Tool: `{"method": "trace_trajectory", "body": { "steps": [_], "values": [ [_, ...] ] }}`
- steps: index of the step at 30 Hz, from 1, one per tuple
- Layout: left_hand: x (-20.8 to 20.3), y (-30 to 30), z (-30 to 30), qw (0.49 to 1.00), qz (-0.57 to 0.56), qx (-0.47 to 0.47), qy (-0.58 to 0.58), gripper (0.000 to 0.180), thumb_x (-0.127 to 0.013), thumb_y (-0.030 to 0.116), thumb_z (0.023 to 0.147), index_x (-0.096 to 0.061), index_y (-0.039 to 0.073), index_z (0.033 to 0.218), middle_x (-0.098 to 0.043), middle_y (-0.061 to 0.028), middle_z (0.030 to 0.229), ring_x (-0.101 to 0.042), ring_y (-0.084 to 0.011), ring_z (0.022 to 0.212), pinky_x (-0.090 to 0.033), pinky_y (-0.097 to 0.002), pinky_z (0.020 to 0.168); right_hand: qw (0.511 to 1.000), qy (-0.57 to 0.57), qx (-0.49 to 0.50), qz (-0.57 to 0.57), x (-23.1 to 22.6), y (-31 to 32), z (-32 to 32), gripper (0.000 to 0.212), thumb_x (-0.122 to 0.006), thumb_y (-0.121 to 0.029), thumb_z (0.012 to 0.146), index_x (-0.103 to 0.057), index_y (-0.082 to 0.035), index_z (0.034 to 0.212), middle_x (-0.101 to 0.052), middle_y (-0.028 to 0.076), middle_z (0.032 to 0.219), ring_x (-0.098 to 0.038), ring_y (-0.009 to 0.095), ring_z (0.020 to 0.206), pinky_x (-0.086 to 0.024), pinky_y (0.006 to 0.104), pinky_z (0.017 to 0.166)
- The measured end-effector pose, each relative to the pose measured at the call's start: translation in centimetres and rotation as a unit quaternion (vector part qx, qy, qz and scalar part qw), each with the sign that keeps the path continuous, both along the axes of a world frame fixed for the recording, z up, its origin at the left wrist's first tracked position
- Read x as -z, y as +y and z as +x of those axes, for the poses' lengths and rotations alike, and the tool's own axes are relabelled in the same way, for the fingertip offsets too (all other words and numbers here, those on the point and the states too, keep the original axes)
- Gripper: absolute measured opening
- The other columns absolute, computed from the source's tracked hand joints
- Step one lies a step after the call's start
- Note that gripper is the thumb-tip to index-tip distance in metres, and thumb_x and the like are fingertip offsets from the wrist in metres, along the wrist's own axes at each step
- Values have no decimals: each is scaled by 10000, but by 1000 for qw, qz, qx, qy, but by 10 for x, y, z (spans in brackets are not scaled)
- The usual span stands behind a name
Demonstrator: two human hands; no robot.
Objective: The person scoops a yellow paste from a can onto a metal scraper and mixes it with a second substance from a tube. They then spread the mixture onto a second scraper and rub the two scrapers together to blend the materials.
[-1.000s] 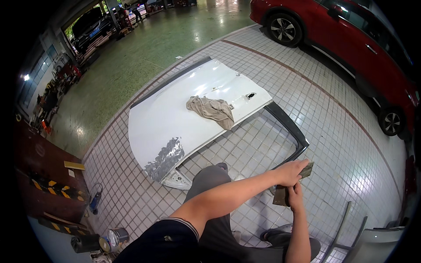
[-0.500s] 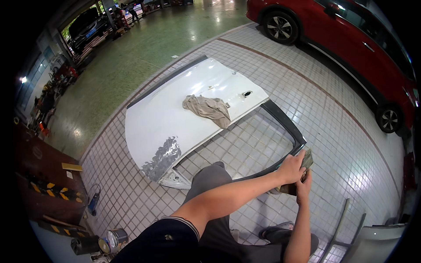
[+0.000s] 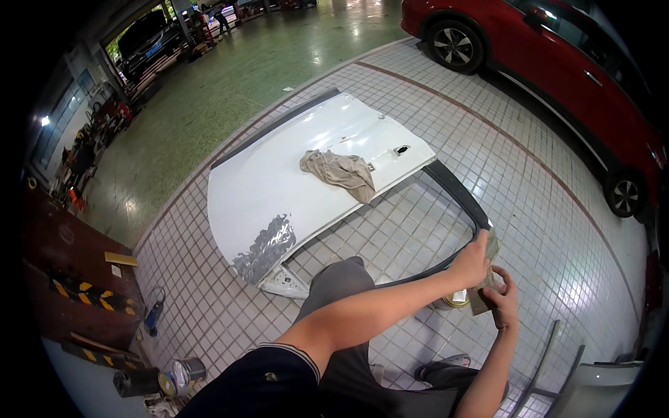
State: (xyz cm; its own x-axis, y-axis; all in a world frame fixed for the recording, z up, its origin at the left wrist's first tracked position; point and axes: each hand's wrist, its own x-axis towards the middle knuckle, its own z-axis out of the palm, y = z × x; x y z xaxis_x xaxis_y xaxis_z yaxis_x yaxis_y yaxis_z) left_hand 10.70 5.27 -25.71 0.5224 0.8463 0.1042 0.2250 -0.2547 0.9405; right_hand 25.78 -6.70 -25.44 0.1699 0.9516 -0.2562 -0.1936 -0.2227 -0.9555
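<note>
Olive plate (image 3: 494,246): in the left hand's (image 3: 468,268) grasp, along its right side, near the corner of the black window frame (image 3: 460,198); long axis pointing away from the wearer. Brown plate (image 3: 479,304): nearer the right hand (image 3: 505,303), left of its thumb; fingers curled, grip cannot be told.

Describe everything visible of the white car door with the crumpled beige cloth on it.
The white car door, apparently painted metal, lies outer side up over pale tiled floor, support unclear. The glossy panel bears a jagged grey patch at one end, a dark opening toward the other. Tiles show through the black window frame. The crumpled beige cloth rests on the panel; whether the left hand touches the frame is unclear.
</note>
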Motion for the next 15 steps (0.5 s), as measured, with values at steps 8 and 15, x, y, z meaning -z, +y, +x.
{"method": "trace_trajectory", "body": {
  "steps": [8,15],
  "values": [
    [6,24,11,962,-134,-192,-143,851,-709,173,873,-217,-133,1496,-445,-331,1460,-439,-419,1388,-354,-414,1156,973,146,57,169,8,-7,-3,611,-750,-111,819,-523,-24,1379,-619,134,1312,-615,281,1205,-531,432,996],
    [3,13,4,965,-76,-189,-163,786,-713,107,867,-259,-129,1463,-484,-308,1404,-502,-399,1312,-391,-409,1117,972,-5,158,173,42,11,-52,547,-760,-74,883,-496,8,1355,-609,123,1303,-587,226,1208,-471,374,1042]
  ]
}}
